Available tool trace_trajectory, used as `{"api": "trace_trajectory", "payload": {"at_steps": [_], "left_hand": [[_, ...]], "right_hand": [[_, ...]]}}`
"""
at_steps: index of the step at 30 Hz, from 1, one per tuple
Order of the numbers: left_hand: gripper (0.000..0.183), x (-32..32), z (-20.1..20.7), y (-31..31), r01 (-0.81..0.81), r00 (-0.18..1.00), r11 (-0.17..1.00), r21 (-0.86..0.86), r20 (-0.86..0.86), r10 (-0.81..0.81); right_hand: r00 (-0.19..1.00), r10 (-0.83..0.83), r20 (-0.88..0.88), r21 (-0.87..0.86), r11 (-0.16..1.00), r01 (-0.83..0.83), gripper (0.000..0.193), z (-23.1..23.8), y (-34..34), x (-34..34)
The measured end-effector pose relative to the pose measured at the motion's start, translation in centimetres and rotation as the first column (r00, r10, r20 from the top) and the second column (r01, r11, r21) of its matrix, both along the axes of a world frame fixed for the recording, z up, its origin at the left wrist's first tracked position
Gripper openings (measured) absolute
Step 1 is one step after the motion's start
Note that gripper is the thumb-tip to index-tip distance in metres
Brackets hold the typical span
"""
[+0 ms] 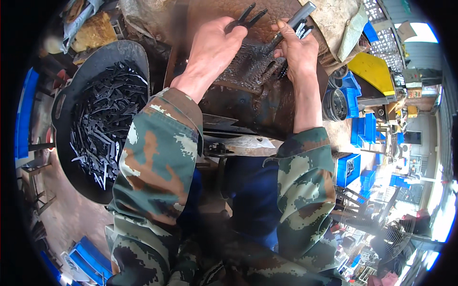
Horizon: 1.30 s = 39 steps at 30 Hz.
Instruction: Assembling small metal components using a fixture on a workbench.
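A big dark basin stands at the person's left side, and it is filled with many flat black metal pieces, piled without order. On the right there are blue plastic crates stacked on the floor; what they contain I cannot tell. Near them stands a round dark bucket.

The left hand is closed around a dark forked metal piece, which has two thin prongs pointing up and away from the person. The fingers are pressed together on its lower part. The right hand pinches a grey metal bar between thumb and fingers; the bar is tilted, and its upper end points to the upper right. The same hand also keeps a few short screws or pins against the palm.

Both hands are above a dark, rusty bench with a rough dotted surface. More small dark parts lie under the right hand. The near edge of the bench is just in front of the person's knees. Between the two hands there is a small free space; the basin rim is close to the left elbow, and a worn cloth covers the far right corner.
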<state>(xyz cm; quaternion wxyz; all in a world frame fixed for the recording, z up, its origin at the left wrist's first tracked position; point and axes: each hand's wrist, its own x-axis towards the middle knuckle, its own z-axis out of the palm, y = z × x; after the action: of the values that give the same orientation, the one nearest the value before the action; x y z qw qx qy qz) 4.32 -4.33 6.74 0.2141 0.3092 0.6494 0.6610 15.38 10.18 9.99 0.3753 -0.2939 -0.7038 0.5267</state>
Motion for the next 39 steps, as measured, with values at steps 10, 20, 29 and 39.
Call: {"api": "trace_trajectory", "payload": {"at_steps": [10, 20, 29, 39], "left_hand": [[0.027, -0.2, -0.2, -0.1, -0.126, 0.99, 0.989, 0.075, -0.056, 0.13], [0.027, 0.2, 0.2, 0.2, -0.04, 0.999, 0.999, 0.002, -0.024, 0.04], [0.026, 0.0, -0.3, 0.4, -0.044, 0.998, 0.999, -0.007, -0.046, 0.044], [0.027, -0.2, -0.4, 0.2, -0.078, 0.995, 0.996, -0.053, -0.069, 0.074]], "right_hand": [[1.0, 0.017, -0.006, -0.01, 1.0, -0.017, 0.022, 0.2, -0.8, -0.5], [1.0, -0.001, 0.003, 0.019, 1.0, 0.001, 0.023, -0.1, -0.1, -0.2], [1.0, -0.003, -0.015, 0.005, 1.0, 0.003, 0.021, -0.2, -0.1, -0.2], [1.0, -0.018, 0.003, 0.01, 1.0, 0.018, 0.022, -0.2, -0.5, -0.2]]}}
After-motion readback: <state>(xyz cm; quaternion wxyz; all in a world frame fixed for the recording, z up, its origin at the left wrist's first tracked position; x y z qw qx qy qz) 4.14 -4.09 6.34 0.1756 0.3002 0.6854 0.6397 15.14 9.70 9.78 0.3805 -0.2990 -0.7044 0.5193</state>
